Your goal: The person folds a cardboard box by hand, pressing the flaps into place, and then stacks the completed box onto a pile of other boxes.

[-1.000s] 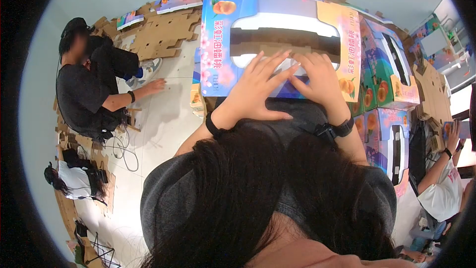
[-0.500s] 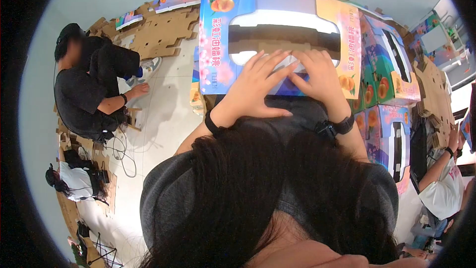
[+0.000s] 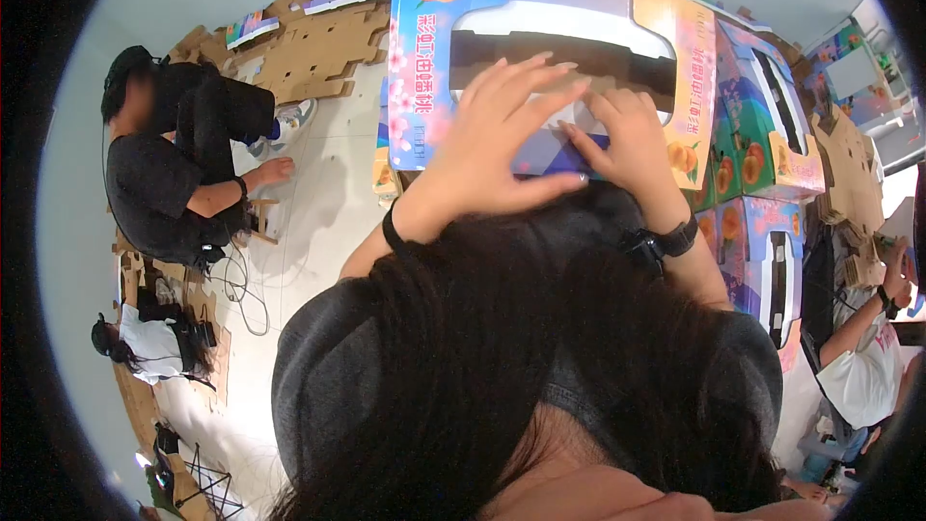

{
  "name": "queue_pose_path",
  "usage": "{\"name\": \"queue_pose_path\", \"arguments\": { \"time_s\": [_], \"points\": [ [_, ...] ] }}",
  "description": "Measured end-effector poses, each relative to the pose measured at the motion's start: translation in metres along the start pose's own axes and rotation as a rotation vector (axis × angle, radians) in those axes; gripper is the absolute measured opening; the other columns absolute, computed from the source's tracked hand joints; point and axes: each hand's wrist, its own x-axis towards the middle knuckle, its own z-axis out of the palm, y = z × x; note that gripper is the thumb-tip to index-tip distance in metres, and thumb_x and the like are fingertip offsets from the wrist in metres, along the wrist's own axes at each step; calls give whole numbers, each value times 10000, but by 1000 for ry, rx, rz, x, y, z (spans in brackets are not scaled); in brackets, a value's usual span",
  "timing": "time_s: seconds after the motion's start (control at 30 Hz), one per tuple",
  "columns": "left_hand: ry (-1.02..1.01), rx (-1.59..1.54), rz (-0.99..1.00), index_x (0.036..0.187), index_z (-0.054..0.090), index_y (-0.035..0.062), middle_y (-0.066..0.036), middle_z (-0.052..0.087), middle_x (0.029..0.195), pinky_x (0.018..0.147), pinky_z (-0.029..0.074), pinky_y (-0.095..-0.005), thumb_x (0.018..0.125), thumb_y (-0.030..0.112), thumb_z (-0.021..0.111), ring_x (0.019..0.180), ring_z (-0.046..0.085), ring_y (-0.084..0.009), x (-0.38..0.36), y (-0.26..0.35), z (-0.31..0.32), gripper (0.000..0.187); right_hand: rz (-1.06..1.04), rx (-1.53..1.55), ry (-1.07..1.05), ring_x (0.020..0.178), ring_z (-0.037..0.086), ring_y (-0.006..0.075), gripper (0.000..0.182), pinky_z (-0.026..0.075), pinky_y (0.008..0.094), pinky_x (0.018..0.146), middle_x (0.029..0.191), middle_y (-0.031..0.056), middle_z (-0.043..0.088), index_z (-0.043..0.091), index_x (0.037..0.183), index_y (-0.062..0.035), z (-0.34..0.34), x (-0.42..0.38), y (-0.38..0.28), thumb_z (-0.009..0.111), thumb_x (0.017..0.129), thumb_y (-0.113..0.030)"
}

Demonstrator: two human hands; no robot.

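Observation:
A colourful peach carton (image 3: 410, 68) with printed peaches and blossoms is right in front of me, a long cut-out with a brown inside on its upper face. My left hand (image 3: 497, 140) hovers over its near side, thumb and fingers spread, holding nothing. On the right, my right hand (image 3: 632, 140) is at the carton's near edge beside the cut-out. Its fingers are extended and its thumb stands apart, pointing toward my left hand. Part of the near edge is hidden behind both hands.
More printed cartons (image 3: 762, 232) are stacked to my right, with flat brown cardboard (image 3: 844, 183) beyond. Cardboard sheets (image 3: 323, 53) lie on the floor at the far left. A person in black (image 3: 159, 164) sits at left; another person's arm (image 3: 863, 323) is at far right.
My left hand has lifted off the carton toward me, its fingers fanned wider. The right hand stays near the edge with its fingers slightly shifted. The view has tilted a little.

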Motion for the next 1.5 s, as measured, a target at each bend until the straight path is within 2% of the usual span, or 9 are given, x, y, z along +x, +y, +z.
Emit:
{"name": "queue_pose_path", "arguments": {
  "time_s": [0.17, 0.27, 0.5, 0.73, 0.87, 1.03, 1.23, 1.33, 1.5],
  "points": [
    [75, 200, -82, 1118, 685, 52, -134, 670, 1092, 963, 429, -460, 840, 461, 732, 1058, 607, -335, -7, -32, 35, 497, -35, 25, 68, 867, 596, 295, 420, 420, 409, 762, 881, 106, 608, 673, 1113, -42, 2, -9, -5, 745, 829, -343],
    [-33, 260, -156, 1068, 677, 46, -140, 664, 1042, 898, 429, -453, 851, 448, 712, 1000, 604, -338, -13, -32, 40, 458, 3, -14, 11, 923, 605, 296, 412, 445, 421, 806, 942, 106, 627, 669, 1120, -43, -6, -10, -14, 758, 807, -297],
    [30, 256, -164, 1030, 674, 49, -133, 659, 1000, 886, 431, -458, 842, 439, 717, 961, 604, -330, -25, -25, 45, 435, -97, -27, 272, 1180, 593, 362, 484, 471, 458, 980, 1218, 132, 646, 689, 1187, -79, -37, 5, 1, 807, 759, -273],
    [125, 260, -37, 1064, 698, 70, -89, 674, 964, 866, 451, -426, 815, 455, 745, 917, 632, -291, -41, -11, 51, 461, 13, -376, 485, 1332, 512, 366, 410, 333, 551, 1126, 1424, 134, 577, 663, 1279, -101, -83, 33, 36, 692, 900, -255],
    [178, 272, 4, 1112, 708, 77, -60, 676, 959, 843, 463, -400, 798, 445, 751, 918, 643, -257, -51, -7, 57, 486, 110, -425, 446, 1151, 602, 258, 290, 301, 509, 1146, 1173, 50, 693, 712, 1163, -135, -81, 27, 40, 672, 931, -304],
    [130, 210, -2, 1141, 712, 83, -63, 704, 1034, 897, 478, -405, 791, 381, 760, 989, 664, -252, -53, -3, 47, 462, 86, -388, 578, 1057, 612, 211, 249, 325, 407, 1055, 1081, 22, 704, 725, 1117, -156, -78, 16, 34, 688, 929, -315],
    [22, -377, 5, 1241, 674, 58, -108, 712, 1202, 1035, 482, -419, 867, 173, 752, 1147, 663, -255, -39, -22, 14, 399, 192, -454, 582, 1037, 605, 211, 260, 324, 369, 994, 1105, 23, 702, 722, 1148, -154, -78, -3, 41, 681, 934, -294],
    [32, -952, -431, 1310, 643, 39, -116, 707, 1231, 1069, 468, -396, 947, 110, 673, 1144, 666, -241, -20, 1, -6, 372, 231, -459, 568, 1046, 600, 211, 266, 319, 369, 1000, 1126, 26, 699, 718, 1166, -149, -80, -8, 37, 675, 939, -279],
    [-225, -1145, -518, 1475, 454, -66, -252, 561, 1432, 1163, 381, -421, 1023, 341, 484, 1376, 517, -337, -6, 8, -47, 609, 222, -440, 590, 1072, 596, 216, 287, 314, 372, 1013, 1148, 27, 696, 709, 1193, -134, -85, -15, 26, 671, 941, -266]
  ]
}}
